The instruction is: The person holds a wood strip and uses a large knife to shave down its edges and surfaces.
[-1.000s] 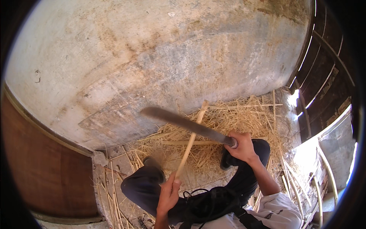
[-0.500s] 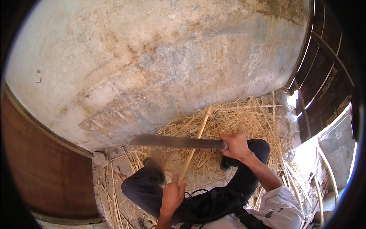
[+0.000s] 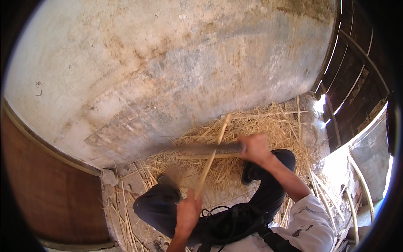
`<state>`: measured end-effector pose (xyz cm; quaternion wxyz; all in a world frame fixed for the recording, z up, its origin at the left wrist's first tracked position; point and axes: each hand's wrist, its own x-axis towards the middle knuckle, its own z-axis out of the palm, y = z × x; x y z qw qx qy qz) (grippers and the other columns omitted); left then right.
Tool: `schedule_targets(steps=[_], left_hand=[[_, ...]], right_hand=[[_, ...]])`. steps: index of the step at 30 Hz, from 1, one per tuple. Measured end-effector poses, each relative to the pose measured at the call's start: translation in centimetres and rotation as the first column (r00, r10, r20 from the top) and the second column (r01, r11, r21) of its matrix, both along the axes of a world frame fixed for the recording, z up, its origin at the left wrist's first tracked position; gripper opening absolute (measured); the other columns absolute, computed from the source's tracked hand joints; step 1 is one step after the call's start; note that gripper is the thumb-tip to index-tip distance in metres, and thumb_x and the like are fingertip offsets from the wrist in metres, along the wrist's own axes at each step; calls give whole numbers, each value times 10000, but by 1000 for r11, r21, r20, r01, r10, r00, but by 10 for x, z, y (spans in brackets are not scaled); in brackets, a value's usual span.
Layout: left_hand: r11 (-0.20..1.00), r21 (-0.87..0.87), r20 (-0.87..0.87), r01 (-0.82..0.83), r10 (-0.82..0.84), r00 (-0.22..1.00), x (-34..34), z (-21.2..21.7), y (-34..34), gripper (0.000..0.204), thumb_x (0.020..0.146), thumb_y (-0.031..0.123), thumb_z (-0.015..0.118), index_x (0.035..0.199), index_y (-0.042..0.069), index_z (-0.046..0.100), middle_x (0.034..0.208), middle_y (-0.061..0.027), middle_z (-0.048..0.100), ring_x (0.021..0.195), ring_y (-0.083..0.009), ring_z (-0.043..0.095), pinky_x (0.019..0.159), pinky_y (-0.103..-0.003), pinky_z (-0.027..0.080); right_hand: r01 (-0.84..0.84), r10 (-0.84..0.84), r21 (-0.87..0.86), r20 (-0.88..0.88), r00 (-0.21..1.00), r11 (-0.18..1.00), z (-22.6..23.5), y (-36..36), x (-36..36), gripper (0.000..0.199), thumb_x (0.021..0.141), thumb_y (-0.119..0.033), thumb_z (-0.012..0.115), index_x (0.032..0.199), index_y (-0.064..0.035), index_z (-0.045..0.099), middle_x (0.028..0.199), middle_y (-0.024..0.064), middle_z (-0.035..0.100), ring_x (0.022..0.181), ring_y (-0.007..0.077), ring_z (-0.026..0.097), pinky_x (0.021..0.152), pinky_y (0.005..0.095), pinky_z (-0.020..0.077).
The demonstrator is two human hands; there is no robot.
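My left hand (image 3: pixel 188 213) is closed round the near end of a pale split stick (image 3: pixel 208 166), perhaps bamboo, which slants up and away to the right. In my right hand (image 3: pixel 255 148) is the handle of a long dark machete (image 3: pixel 191 148). Its blade points left and crosses the stick near the middle; motion smears it, and I cannot tell whether the two touch. Another pale strip (image 3: pixel 226 156) runs crosswise just nearer to me than the blade. Beneath them lies a heap of thin straw-coloured shavings (image 3: pixel 273 126).
A stained plaster wall (image 3: pixel 168 75) rises behind the shavings. My dark-trousered knees (image 3: pixel 155 210) frame the work. Long thin strips (image 3: pixel 126 214) lie on the floor at left, and thicker poles (image 3: pixel 357 180) stand at right. A brown wooden panel (image 3: pixel 50 180) is far left.
My right hand and the machete have moved slightly away from me, toward the wall, and the blade is more blurred. The crosswise strip now shows below it. My left hand still grips the stick.
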<state>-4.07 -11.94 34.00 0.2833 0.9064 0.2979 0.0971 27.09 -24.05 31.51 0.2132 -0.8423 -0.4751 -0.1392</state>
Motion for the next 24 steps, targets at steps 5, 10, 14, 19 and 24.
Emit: schedule_targets(steps=[5,10,14,19,24], left_hand=[[999,-10,-81,-42,41,996,1,-7,8,213,985,171,618,1021,-4,502,695,-301,626,701,-515,634,606,-595,483],[999,3,-65,-33,33,997,10,5,7,209,987,162,610,1014,-19,511,698,-312,621,706,-515,635,604,-594,488],[1000,-22,-45,3,-4,999,3,-11,17,194,991,144,602,1017,-34,528,693,-311,607,703,-517,624,589,-585,473],[996,-75,22,41,-40,999,14,-9,17,187,991,145,592,1028,-30,537,707,-313,606,717,-531,611,624,-614,453],[994,-104,-23,20,-22,1000,9,-20,23,207,992,177,587,1066,-15,559,727,-311,622,732,-529,622,629,-615,470]], right_hand=[[67,-23,180,-237,971,981,-5,10,-12,175,784,-175,653,938,-153,732,606,147,635,581,344,672,538,476,542],[-4,3,-13,-26,1000,1000,-12,6,0,243,709,-139,734,952,-146,726,619,108,654,578,302,674,544,434,522],[101,-99,3,-181,979,995,0,8,14,207,704,-166,740,908,-152,711,639,116,659,597,340,673,556,451,527],[99,-105,-70,-85,991,993,-3,15,4,146,754,-151,705,900,-142,708,636,125,660,594,318,677,551,440,537],[176,-176,-4,-92,980,984,-12,4,29,161,802,-208,699,952,-149,706,632,120,655,606,283,694,551,419,553]])
